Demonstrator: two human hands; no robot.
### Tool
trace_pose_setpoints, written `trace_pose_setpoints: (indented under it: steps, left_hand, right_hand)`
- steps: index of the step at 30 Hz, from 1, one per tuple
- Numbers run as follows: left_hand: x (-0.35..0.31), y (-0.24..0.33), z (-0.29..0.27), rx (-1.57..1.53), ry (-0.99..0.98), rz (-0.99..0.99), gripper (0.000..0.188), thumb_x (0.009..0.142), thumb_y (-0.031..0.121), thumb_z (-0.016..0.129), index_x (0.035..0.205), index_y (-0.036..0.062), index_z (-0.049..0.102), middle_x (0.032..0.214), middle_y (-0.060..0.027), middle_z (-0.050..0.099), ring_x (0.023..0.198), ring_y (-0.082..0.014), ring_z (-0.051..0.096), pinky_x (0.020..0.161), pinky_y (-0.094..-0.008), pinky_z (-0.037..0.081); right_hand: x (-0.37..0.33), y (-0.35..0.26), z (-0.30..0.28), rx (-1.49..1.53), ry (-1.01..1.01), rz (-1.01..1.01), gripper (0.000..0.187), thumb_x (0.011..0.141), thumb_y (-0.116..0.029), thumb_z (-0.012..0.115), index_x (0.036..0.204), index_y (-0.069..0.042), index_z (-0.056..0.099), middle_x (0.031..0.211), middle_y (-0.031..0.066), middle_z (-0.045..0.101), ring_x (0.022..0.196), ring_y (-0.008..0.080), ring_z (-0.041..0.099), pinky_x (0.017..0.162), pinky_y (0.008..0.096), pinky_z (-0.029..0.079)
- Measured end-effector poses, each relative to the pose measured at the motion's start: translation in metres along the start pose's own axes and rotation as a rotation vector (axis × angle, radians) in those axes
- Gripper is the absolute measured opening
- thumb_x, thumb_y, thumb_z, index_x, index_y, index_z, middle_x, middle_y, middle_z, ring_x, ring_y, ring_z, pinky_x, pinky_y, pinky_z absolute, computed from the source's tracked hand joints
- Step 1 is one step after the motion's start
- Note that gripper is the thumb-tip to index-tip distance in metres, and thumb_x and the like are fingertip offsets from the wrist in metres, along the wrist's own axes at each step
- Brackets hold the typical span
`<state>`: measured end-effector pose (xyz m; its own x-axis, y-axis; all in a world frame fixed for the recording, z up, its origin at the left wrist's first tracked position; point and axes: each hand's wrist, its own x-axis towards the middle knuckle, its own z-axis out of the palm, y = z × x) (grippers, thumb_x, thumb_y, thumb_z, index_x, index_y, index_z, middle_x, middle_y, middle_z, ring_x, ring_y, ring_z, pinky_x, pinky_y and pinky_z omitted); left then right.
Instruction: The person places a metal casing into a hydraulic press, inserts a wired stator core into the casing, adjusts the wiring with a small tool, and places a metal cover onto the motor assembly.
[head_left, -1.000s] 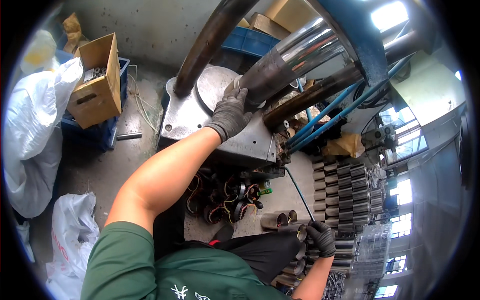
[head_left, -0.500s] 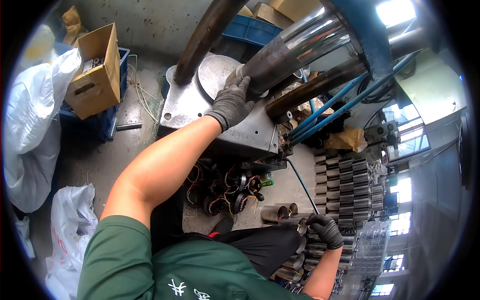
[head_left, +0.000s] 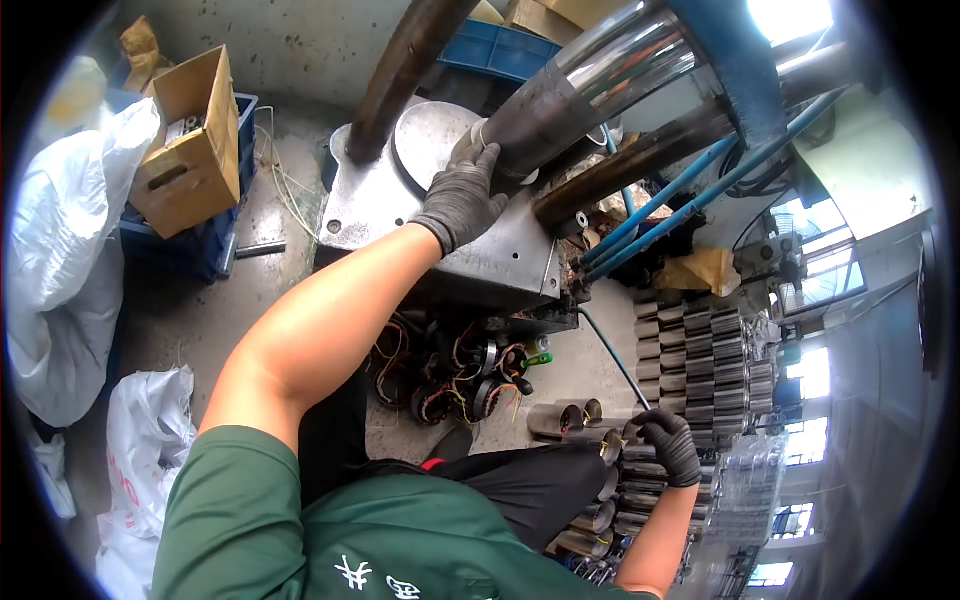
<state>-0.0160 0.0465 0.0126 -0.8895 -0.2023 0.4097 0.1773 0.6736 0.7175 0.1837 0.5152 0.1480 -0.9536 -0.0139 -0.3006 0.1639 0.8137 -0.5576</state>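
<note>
My left hand [head_left: 460,203], in a dark grey knit glove, reaches to the foot of a thick steel press ram [head_left: 540,118]. Its fingers are stretched out against the pale-rimmed lower end there, with the thumb apart. Beneath lies a round steel plate [head_left: 420,135] on the heavy press base [head_left: 360,215]. What sits between ram and plate is mostly hidden by the ram and fingers. Low on the right, my gloved right hand [head_left: 668,447] is closed around the end of a thin blue-grey lever rod [head_left: 610,355], which runs up to the base's side.
Wire-wound motor stators [head_left: 435,405] lie on the floor below the press. Stacked metal cylinders [head_left: 690,360] stand at right. Blue pipes [head_left: 670,205] run along the press. White sacks [head_left: 145,450] and a cardboard box [head_left: 190,160] are at left.
My right hand and the lever's end have moved slightly up and to the right. My left hand stays at the ram's foot. The view has shifted a little.
</note>
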Motion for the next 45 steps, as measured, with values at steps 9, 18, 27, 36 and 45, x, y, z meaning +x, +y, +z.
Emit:
trace_pose_setpoints:
  steps: [9, 18, 27, 36, 45]
  left_hand:
    - [0.001, -0.004, -0.002, 0.000, -0.038, -0.013, 0.082, 0.088, 0.031, 0.074, 0.156, 0.0043, 0.037, 0.155, -0.0225, 0.044, 0.135, -0.0397, 0.052, 0.114, -0.0482, 0.042]
    - [0.001, -0.003, -0.002, -0.006, -0.069, -0.020, 0.087, 0.085, 0.028, 0.078, 0.156, 0.0039, 0.035, 0.160, -0.0242, 0.036, 0.141, -0.0427, 0.046, 0.116, -0.0481, 0.041]
    - [0.001, -0.006, -0.002, 0.043, -0.077, 0.007, 0.087, 0.086, 0.026, 0.078, 0.157, 0.0038, 0.033, 0.162, -0.0220, 0.035, 0.141, -0.0409, 0.047, 0.116, -0.0472, 0.042]
    - [0.001, -0.002, -0.001, 0.066, -0.116, 0.006, 0.089, 0.085, 0.024, 0.077, 0.159, 0.0053, 0.031, 0.164, -0.0211, 0.033, 0.138, -0.0406, 0.050, 0.115, -0.0465, 0.044]
    - [0.001, -0.007, 0.005, 0.067, -0.109, 0.018, 0.090, 0.084, 0.018, 0.079, 0.158, 0.0030, 0.030, 0.164, -0.0186, 0.033, 0.134, -0.0418, 0.053, 0.113, -0.0454, 0.047]
  right_hand:
    - [-0.007, 0.013, 0.015, 0.004, -0.165, 0.024, 0.014, 0.091, -0.008, 0.065, 0.099, 0.000, 0.073, 0.090, 0.0047, 0.073, 0.084, 0.0124, 0.066, 0.078, 0.0285, 0.054]
    - [0.098, -0.047, -0.070, -0.281, 0.918, -0.486, 0.035, 0.100, -0.018, 0.061, 0.129, 0.002, 0.062, 0.115, 0.0154, 0.069, 0.105, 0.0269, 0.066, 0.094, 0.0378, 0.052]
    - [0.101, -0.046, -0.085, -0.164, 0.528, -0.265, 0.041, 0.095, -0.018, 0.066, 0.133, -0.002, 0.062, 0.114, 0.0136, 0.071, 0.091, 0.0231, 0.066, 0.086, 0.0346, 0.054]
    - [-0.008, -0.002, 0.021, -0.501, -0.083, -0.184, 0.024, 0.091, -0.014, 0.066, 0.112, -0.006, 0.074, 0.100, 0.0115, 0.077, 0.096, 0.0284, 0.072, 0.088, 0.0390, 0.054]
    - [0.000, 0.000, 0.010, -0.170, 0.041, -0.131, 0.019, 0.089, -0.009, 0.065, 0.103, 0.002, 0.073, 0.087, 0.0112, 0.073, 0.079, 0.0179, 0.068, 0.074, 0.0326, 0.054]
